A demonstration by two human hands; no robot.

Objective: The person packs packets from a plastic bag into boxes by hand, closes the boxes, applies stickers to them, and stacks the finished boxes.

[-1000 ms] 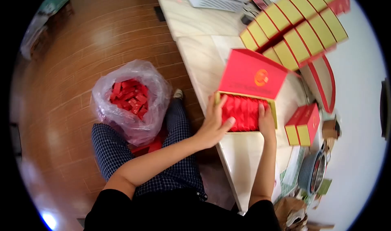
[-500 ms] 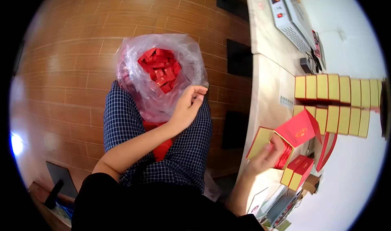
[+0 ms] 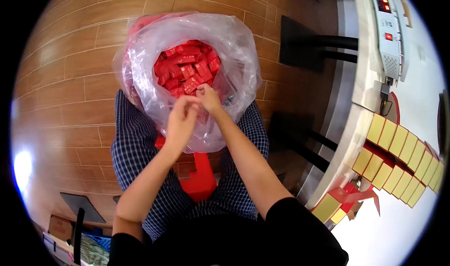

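Note:
Small red packets (image 3: pixel 176 71) fill a large clear plastic bag (image 3: pixel 234 45) between my knees. My right hand (image 3: pixel 209 98) reaches to the near edge of the packets. Its fingers are curled together against a red packet (image 3: pixel 193 84), and what they pinch is hidden. Just left of it, over the bag's near rim, my left hand (image 3: pixel 182 120) has its fingers stretched toward the right hand, thumb apart, with nothing visible in it. An open red and gold box (image 3: pixel 328 207) stands on the table at the right, partly cut by my sleeve.
Rows of yellow-sided boxes (image 3: pixel 393 137) line the pale table (image 3: pixel 344 160) on the right. A white machine with red digits (image 3: pixel 386 36) sits at its far end. Black table legs (image 3: pixel 323 41) stand on the wooden floor (image 3: pixel 75 78). Below me is a red stool (image 3: pixel 199 184).
My right hand has left the open box on the table and come over the bag. My left hand has shifted left. The view has swung toward the bag.

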